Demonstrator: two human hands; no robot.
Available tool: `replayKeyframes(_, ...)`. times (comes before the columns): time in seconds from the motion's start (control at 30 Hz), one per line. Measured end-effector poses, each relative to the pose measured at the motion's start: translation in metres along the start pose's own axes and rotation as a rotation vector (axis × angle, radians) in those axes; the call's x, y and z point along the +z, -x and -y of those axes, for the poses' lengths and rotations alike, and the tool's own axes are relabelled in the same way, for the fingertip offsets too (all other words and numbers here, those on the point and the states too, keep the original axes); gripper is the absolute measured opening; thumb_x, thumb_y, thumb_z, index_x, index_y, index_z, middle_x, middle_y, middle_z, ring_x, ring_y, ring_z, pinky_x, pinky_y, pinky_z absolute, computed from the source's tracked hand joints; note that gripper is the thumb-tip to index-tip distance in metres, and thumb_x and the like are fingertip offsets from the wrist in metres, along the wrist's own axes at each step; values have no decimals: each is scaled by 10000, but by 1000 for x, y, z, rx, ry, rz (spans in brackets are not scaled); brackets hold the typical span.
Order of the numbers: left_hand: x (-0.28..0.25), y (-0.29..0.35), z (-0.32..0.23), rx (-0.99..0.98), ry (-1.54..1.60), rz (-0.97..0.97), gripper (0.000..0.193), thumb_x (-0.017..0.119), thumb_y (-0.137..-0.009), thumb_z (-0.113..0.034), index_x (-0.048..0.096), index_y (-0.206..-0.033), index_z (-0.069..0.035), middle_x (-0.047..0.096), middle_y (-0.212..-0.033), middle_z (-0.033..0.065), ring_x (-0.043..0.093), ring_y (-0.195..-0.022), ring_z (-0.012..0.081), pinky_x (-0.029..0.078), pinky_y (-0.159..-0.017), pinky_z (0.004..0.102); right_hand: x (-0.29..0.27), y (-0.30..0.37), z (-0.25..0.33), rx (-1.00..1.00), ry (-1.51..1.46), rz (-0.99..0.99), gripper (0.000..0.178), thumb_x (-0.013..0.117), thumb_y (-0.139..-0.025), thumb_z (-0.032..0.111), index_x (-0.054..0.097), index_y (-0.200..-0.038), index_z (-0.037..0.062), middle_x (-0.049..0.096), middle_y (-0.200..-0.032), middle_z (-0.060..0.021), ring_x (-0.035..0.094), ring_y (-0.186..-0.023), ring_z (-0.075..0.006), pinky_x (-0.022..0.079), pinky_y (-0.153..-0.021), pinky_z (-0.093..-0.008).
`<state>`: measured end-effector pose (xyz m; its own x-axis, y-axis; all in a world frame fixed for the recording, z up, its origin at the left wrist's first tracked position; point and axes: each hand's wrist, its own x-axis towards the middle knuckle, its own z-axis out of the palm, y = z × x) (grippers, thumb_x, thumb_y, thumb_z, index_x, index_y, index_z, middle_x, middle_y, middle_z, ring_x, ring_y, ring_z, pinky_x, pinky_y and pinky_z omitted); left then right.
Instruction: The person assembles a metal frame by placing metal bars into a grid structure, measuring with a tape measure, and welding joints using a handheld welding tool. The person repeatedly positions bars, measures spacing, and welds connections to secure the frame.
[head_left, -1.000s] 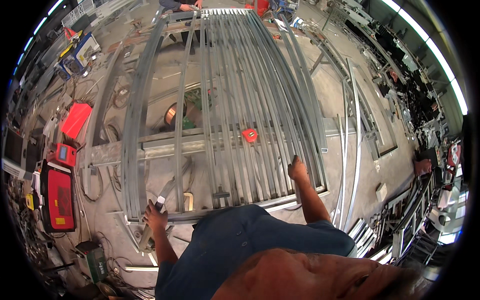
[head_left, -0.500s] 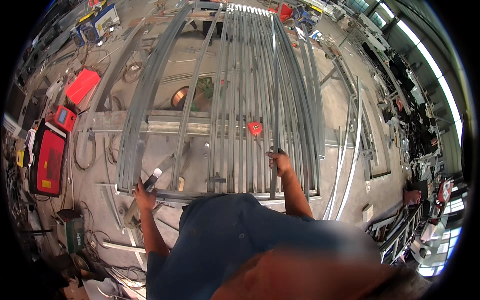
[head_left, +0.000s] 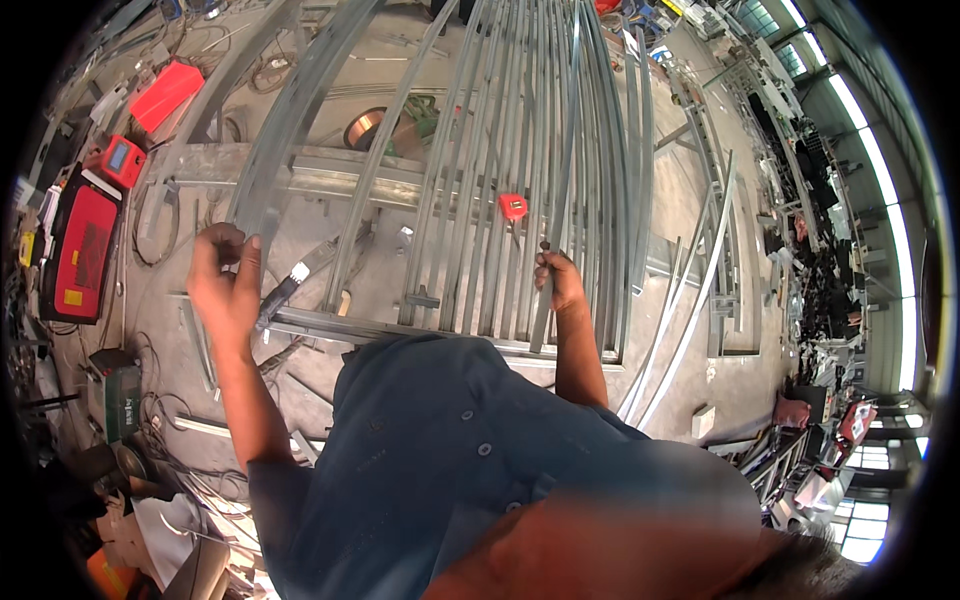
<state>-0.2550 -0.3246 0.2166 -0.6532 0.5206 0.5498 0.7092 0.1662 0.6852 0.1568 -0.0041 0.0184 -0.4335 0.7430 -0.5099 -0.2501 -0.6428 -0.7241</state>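
Note:
My right hand [head_left: 566, 284] is closed around a long, narrow metal bar [head_left: 553, 230] that lies lengthwise over a grey metal frame [head_left: 320, 325] with several parallel bars. My left hand [head_left: 226, 290] is raised by the frame's near left corner, with the thumb apart from the bent fingers and nothing seen between them. Beside it is a dark-handled tool with a white patch [head_left: 283, 291], its kind unclear. A red tape measure [head_left: 512, 207] rests on the bars, ahead and left of my right hand. The near edge of the frame runs close to my shirt.
Beyond the frame's left bars lies a copper-coloured wire spool [head_left: 362, 127]. A red-and-black machine [head_left: 84, 245] and a red box with a screen [head_left: 122, 160] stand at the left. Loose metal strips [head_left: 690, 310] lean at the right. Cables [head_left: 165, 440] trail over the floor.
My left hand has let go of the frame's near left corner and risen to the left. My right hand still grips the bar, whose near end has shifted slightly left. The view has tilted nearer.

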Motion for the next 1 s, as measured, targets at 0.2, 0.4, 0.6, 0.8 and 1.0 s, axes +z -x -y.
replayKeyframes(0.2,-23,-9,-152,809,263,84,410,861,-615,-12,526,-848,-48,539,-695,81,506,-567,232,359,-449,358,-3,15,8,5,7,-39,228,633,-910,150,553,-1119,106,571,-810,-14,515,-593,-113,437,-476,-236)
replayKeyframes(0.4,-32,-20,-170,1185,249,66,417,746,-569,-86,493,-900,-66,492,-691,54,413,-498,165,267,-388,254,17,5,5,49,13,-11,260,634,-893,160,563,-1141,123,561,-795,1,512,-609,-116,440,-519,-255)
replayKeyframes(0.6,-30,-16,-174,1108,250,31,345,666,-546,-203,497,-825,-93,519,-715,55,451,-506,169,290,-378,248,23,4,2,79,-26,-2,202,626,-900,160,573,-1093,134,555,-780,4,512,-594,-114,432,-512,-258)
replayKeyframes(0.8,-41,-2,-182,916,365,108,298,714,-665,-61,536,-903,-33,508,-723,68,491,-571,235,384,-500,333,42,2,-4,93,-60,23,151,626,-913,172,583,-1053,137,557,-774,12,521,-608,-117,450,-520,-261)
replayKeyframes(1.0,92,12,-126,257,356,445,325,753,-823,-173,595,-1039,11,653,-875,165,666,-742,303,540,-683,392,89,-5,-15,56,-89,90,105,623,-907,145,572,-985,98,556,-749,-21,563,-641,-167,490,-565,-315)
